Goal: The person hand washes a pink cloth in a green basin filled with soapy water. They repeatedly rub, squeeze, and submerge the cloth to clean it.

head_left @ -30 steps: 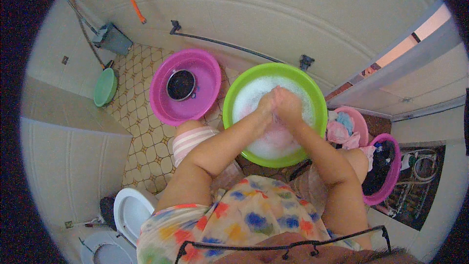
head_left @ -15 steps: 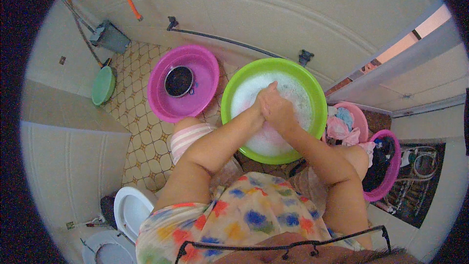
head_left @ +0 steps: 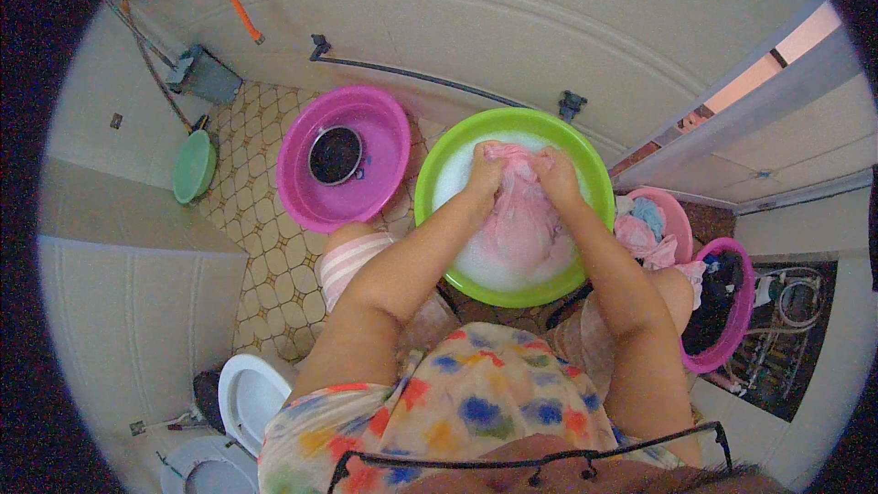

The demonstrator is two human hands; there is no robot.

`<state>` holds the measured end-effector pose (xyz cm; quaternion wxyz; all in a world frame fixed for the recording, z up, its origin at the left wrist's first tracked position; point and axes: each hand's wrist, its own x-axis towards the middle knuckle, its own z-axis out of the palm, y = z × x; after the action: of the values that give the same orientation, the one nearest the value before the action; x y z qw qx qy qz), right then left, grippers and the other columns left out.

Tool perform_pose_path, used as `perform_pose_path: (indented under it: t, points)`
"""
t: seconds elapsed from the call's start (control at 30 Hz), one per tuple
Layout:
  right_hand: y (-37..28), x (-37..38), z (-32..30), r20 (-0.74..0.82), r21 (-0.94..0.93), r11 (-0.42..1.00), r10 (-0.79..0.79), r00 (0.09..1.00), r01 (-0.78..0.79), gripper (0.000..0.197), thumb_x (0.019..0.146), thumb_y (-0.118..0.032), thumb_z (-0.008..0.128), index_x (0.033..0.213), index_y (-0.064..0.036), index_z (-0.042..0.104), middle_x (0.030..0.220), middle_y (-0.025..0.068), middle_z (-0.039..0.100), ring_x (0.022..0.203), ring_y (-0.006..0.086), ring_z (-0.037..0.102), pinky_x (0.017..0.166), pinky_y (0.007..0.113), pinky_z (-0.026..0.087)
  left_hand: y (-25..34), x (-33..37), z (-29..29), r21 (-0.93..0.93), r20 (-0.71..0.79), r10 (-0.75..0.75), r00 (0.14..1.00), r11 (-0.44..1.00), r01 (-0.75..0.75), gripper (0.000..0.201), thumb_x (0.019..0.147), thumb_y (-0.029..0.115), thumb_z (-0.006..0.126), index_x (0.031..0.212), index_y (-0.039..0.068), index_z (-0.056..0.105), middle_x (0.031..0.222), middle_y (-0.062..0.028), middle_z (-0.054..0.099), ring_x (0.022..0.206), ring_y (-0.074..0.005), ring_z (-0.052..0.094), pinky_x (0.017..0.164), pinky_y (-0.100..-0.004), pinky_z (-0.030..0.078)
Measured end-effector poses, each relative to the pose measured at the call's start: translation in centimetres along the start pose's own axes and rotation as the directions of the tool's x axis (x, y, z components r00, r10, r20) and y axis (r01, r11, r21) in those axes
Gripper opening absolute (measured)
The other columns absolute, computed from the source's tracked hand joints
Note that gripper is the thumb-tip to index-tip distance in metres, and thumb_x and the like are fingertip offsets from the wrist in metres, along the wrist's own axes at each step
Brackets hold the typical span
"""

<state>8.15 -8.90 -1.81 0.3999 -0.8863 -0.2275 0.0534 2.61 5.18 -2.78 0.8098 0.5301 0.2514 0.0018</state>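
Note:
A wet pink garment [head_left: 523,210] hangs down between my two hands over the suds. My left hand [head_left: 485,169] is closed on its upper left edge, and my right hand [head_left: 558,176] grips the upper right edge. Beneath it, a green basin [head_left: 599,165] holds white soapy foam [head_left: 457,174], and the cloth's lower part rests in that foam. The garment's exact kind cannot be made out.
To the left is a magenta basin [head_left: 297,133] with a dark round pan-like thing [head_left: 335,155] inside. A pink tub [head_left: 677,220] of clothes and a purple basin [head_left: 743,311] of dark clothes stand right. A white toilet [head_left: 240,393] is lower left; a pipe [head_left: 412,73] runs along the wall.
Half a second ago my hands were together above the foam. Now they are apart, and the pink garment is lifted up between them out of the suds.

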Motion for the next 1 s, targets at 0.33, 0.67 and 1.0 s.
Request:
perform_pose_path:
  t: [0.33,0.67,1.0]
  points:
    - [3.6,-0.6,3.1,-0.013,-0.207,0.971,0.118,0.993,-0.118,0.028,0.08,-0.022,0.053,0.096,0.0005,0.053,0.086,0.0225,0.06,0.081,0.0335,0.058,0.072,0.042,0.046,-5.3,3.2,-1.9,-0.134,0.002,-0.026,1.0,0.991,0.026,0.033,0.084,0.008,0.044,0.116,0.015,0.048,0.105,-0.0083,0.053,0.089,-0.0201,0.054,0.075,-0.034,0.047]
    - [-6.5,-5.2,2.2,0.015,0.144,0.961,-0.242,0.97,0.238,0.029,0.083,-0.025,0.053,0.098,0.0002,0.053,0.091,0.0219,0.059,0.085,0.033,0.057,0.072,0.04,0.046,-5.6,3.6,-1.7,-0.208,0.227,-0.01,0.974,0.976,0.059,0.035,0.088,0.04,0.045,0.113,0.016,0.049,0.108,-0.0097,0.053,0.098,-0.0228,0.052,0.083,-0.0459,0.042]
    - [-2.4,-1.6,-0.1,0.127,-0.286,0.955,-0.041,0.991,0.076,0.025,0.09,-0.021,0.038,0.094,-0.0037,0.056,0.082,0.0182,0.058,0.079,0.0321,0.057,0.07,0.043,0.044,-1.0,-2.5,2.8,-0.321,0.258,-0.197,0.946,0.906,0.276,0.038,0.09,0.047,0.039,0.091,0.011,0.052,0.077,-0.0062,0.056,0.074,-0.0193,0.054,0.061,-0.0337,0.046]
